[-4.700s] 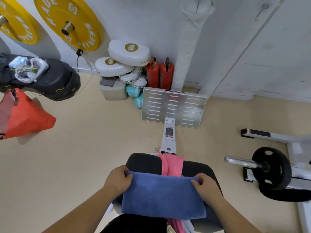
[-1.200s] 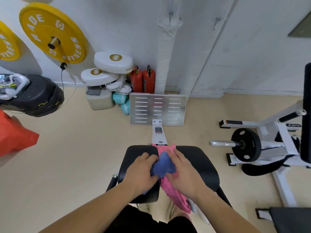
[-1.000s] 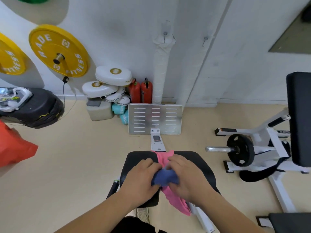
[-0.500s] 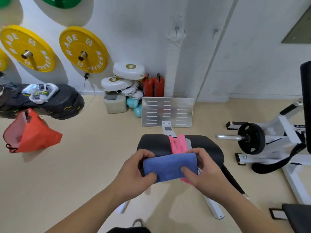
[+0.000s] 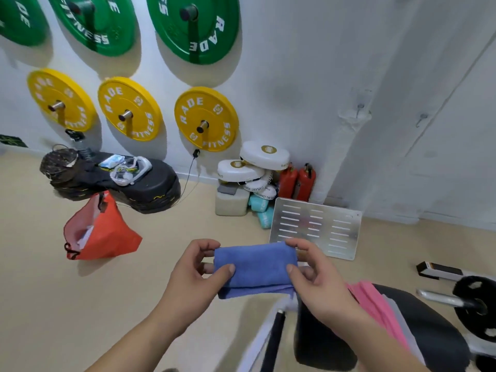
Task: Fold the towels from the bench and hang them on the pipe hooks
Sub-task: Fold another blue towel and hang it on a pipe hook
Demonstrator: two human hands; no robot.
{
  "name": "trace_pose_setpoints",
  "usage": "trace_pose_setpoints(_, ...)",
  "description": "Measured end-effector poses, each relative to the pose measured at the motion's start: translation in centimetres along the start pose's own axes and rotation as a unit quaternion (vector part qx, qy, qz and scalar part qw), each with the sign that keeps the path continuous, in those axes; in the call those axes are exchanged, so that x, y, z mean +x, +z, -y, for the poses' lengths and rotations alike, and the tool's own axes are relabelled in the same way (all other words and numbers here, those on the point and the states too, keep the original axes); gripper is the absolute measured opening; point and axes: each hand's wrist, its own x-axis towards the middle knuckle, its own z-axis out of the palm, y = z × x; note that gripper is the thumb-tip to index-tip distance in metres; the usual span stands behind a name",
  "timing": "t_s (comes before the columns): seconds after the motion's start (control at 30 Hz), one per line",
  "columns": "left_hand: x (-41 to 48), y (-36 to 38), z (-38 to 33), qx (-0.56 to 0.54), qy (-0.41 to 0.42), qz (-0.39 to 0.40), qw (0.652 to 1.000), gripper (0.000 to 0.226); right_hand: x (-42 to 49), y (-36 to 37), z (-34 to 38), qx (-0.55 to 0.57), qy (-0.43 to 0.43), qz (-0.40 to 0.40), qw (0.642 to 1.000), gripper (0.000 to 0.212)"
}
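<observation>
A folded blue towel (image 5: 256,269) is held in the air in front of me, above the floor. My left hand (image 5: 196,275) pinches its left end between thumb and fingers. My right hand (image 5: 316,280) pinches its right end the same way. At the lower right stands the black padded bench (image 5: 434,328), with a pink towel (image 5: 373,304) and a pale grey one (image 5: 402,326) draped over it. A white wrapped pipe (image 5: 341,157) runs up the wall, with a hook (image 5: 359,107) on it and another hook (image 5: 422,118) on the wall to its right.
Yellow (image 5: 205,119) and green (image 5: 193,25) weight plates hang on the wall. On the floor lie an orange bag (image 5: 102,234), a black platform (image 5: 139,186) with clutter, white pads (image 5: 264,155), two red extinguishers (image 5: 296,181), and a metal footplate (image 5: 315,228). A loaded barbell machine (image 5: 472,304) sits at right.
I have folded the blue towel small, lifted it off the bench and stood up, turning left; the bench now lies at my lower right and the green plates have come into view.
</observation>
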Motion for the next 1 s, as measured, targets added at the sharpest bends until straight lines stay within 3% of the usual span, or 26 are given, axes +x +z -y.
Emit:
trace_pose_setpoints(0.2,11.1,-10.6,-1.2,-0.009,0.013,0.052,0.999,0.031,10.8,10.0,3.7,0.036,0.005,-0.077,0.996,0.049)
trace_pose_setpoints(0.37,19.5,-13.0,-4.6,-0.014,-0.011,0.128,0.992,0.037,16.9,11.7,8.1,0.038,0.041,-0.152,0.987,0.042)
trace_pose_setpoints(0.73,36.1,1.0,-15.2,0.016,0.073,0.228,0.971,0.039,27.6,-2.7,11.3,0.053,0.069,-0.298,0.951,0.036)
trace_pose_setpoints(1.0,48.3,12.5,-24.6,-0.004,0.123,0.236,0.964,0.034,38.0,-16.3,15.7,0.051,0.035,-0.338,0.939,0.03)
